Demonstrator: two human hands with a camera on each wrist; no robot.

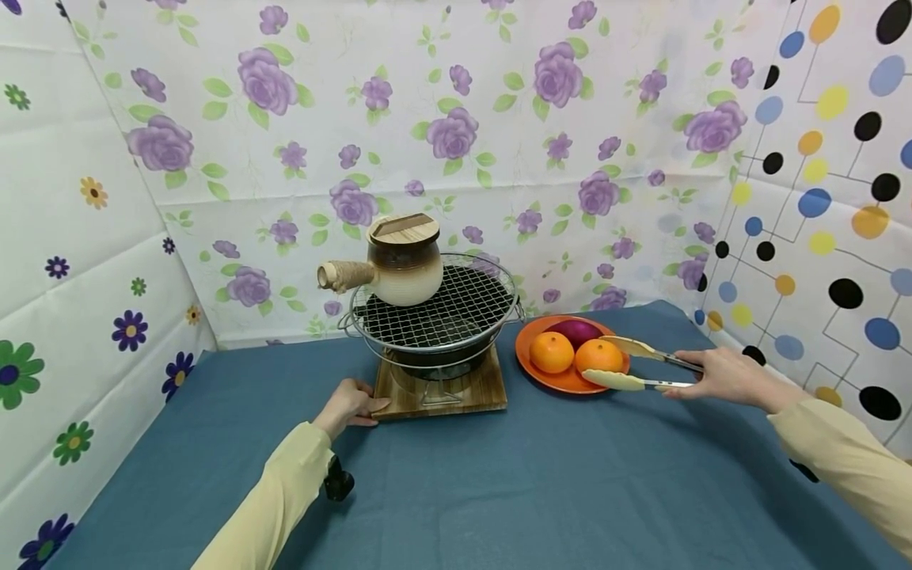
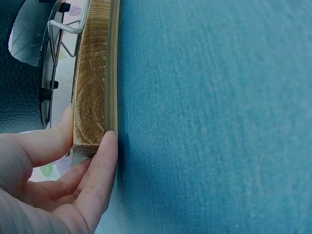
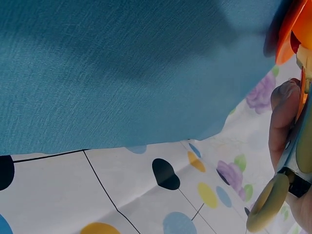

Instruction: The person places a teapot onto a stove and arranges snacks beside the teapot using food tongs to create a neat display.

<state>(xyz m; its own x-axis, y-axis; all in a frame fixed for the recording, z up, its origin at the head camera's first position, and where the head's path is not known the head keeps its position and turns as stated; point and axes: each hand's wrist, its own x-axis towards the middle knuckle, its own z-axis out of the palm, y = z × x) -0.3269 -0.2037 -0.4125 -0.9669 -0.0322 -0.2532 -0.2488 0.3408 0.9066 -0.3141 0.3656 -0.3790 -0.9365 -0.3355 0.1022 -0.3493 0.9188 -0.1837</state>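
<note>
Plainly, tongs (image 1: 637, 383) extend from the right hand (image 1: 730, 377), flanking an orange (image 1: 597, 355).

No text, label, brand, number or sign can be read in the head view. The two wrist views show no legible lettering either.

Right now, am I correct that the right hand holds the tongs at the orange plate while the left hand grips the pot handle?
Not quite: the left hand grips the end of the wooden board, not the pot handle, as the left wrist view shows. The right hand does hold the tongs at the orange plate.
</note>
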